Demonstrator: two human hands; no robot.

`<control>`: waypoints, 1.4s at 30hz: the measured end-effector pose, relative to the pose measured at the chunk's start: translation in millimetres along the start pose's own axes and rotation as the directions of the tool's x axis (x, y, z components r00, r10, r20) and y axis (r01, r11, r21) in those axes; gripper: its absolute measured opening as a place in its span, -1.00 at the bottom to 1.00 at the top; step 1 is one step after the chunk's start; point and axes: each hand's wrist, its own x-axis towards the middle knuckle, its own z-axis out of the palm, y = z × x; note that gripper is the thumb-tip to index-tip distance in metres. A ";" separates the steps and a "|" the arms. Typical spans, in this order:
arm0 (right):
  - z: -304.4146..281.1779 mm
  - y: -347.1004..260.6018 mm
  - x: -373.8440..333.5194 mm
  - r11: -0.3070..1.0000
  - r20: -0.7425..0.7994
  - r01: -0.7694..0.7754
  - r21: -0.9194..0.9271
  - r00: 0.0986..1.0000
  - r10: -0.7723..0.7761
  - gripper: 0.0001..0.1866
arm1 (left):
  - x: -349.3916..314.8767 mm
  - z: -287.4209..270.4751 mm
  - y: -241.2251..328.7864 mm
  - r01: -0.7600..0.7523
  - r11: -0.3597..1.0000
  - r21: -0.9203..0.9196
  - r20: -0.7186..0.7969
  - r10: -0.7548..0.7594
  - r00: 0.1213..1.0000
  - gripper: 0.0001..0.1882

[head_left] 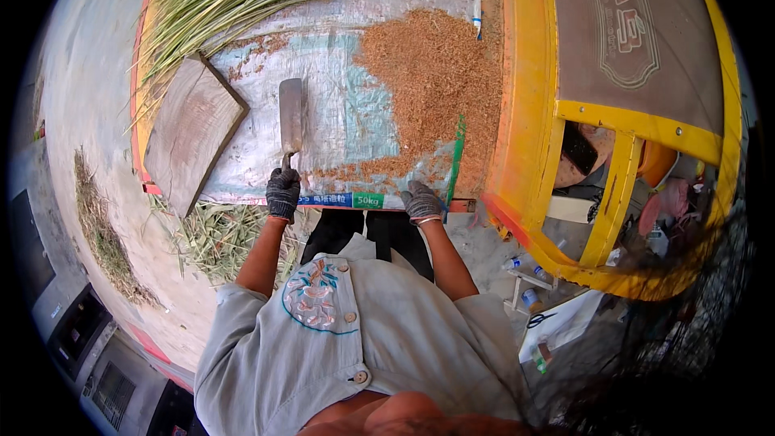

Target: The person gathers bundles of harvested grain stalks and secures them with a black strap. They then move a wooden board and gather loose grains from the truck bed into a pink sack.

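My left hand (282, 193), in a dark knit glove, is closed around the handle of a cleaver (291, 113). Its broad, worn blade points away from me over the sheet. My right hand (421, 200), in a grey glove, lies at the near edge of the white and pale-blue woven plastic sheet (323, 73), fingers stretched onto it. Just beyond that hand spreads a heap of reddish-brown grain (432, 73), thinning toward me. Left of the cleaver, a thick wooden board (194, 125) lies tilted at an angle.
Long green stalks (210, 4) lie across the far left of the sheet. At right stands a yellow metal vehicle frame (613, 198) with a brown panel (638, 24). Cut leaves (230, 238) cover the ground at left, near a dried bundle (109, 234). Bottles (531, 299) sit low at right.
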 end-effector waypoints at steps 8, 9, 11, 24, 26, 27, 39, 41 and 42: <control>-40.6 -196.5 127.9 0.966 0.027 -0.233 -0.112 0.971 0.237 -0.29 | 39.1 -37.5 -90.1 -0.020 0.989 0.144 0.021 0.017 1.000 -0.89; -25.8 -190.6 136.6 0.974 -0.007 -0.216 -0.069 0.976 0.217 -0.35 | 41.8 -43.6 -95.3 -0.008 0.988 0.154 0.028 0.004 1.000 -0.88; -4.6 -178.1 143.0 0.991 -0.047 -0.130 0.021 0.990 0.131 -0.46 | 39.6 -44.9 -98.6 0.065 0.955 0.290 -0.036 -0.057 0.998 -0.84; -43.8 -217.6 23.0 0.740 -0.314 0.456 0.495 0.888 -0.336 -0.80 | 55.8 12.9 95.3 0.441 0.379 -0.813 0.424 -0.134 0.896 -0.76; -58.1 -219.8 12.1 0.711 -0.290 0.433 0.554 0.901 -0.322 -0.79 | 66.2 6.3 106.5 0.508 0.387 -0.770 0.485 -0.163 0.859 -0.79; -67.7 -226.4 6.4 0.692 -0.276 0.420 0.588 0.908 -0.316 -0.79 | 70.5 3.0 107.9 0.541 0.394 -0.743 0.514 -0.181 0.838 -0.80; -128.0 -183.9 55.5 0.116 0.132 -0.150 0.982 0.980 0.149 -0.83 | 64.9 -14.0 137.4 0.416 0.681 -0.602 0.648 0.113 0.753 -0.79; -130.3 -184.2 61.6 -0.106 0.230 -0.205 0.973 0.901 0.368 -0.80 | 60.4 -7.7 127.2 0.187 0.733 -0.653 0.519 0.254 0.816 -0.76; -140.7 -199.5 58.2 -0.113 0.258 -0.232 0.966 0.850 0.460 -0.80 | 63.9 -20.0 138.5 0.254 0.744 -0.618 0.574 0.206 0.793 -0.77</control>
